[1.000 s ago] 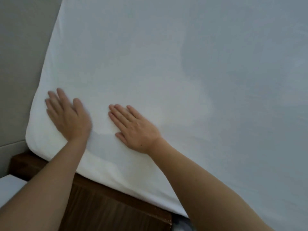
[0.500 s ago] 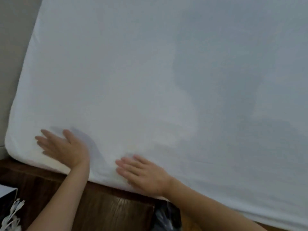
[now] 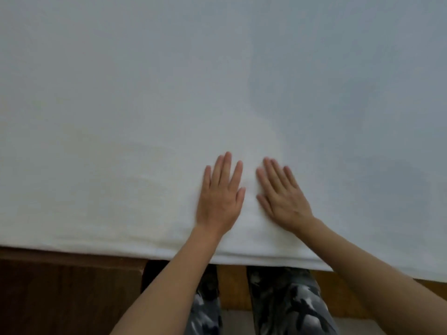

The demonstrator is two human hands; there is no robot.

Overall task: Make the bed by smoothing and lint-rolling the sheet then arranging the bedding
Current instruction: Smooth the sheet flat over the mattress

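Left hand [image 3: 219,198] and right hand [image 3: 281,198] lie flat, fingers straight, palms down on white sheet [image 3: 145,105] near bed's front edge, side by side, gripping nothing, likely pressing out wrinkles. Wooden frame [image 3: 67,286] below.

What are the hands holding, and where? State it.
Nothing is held. The left hand and right hand lie flat, fingers straight, palms down on the white sheet near its front edge.
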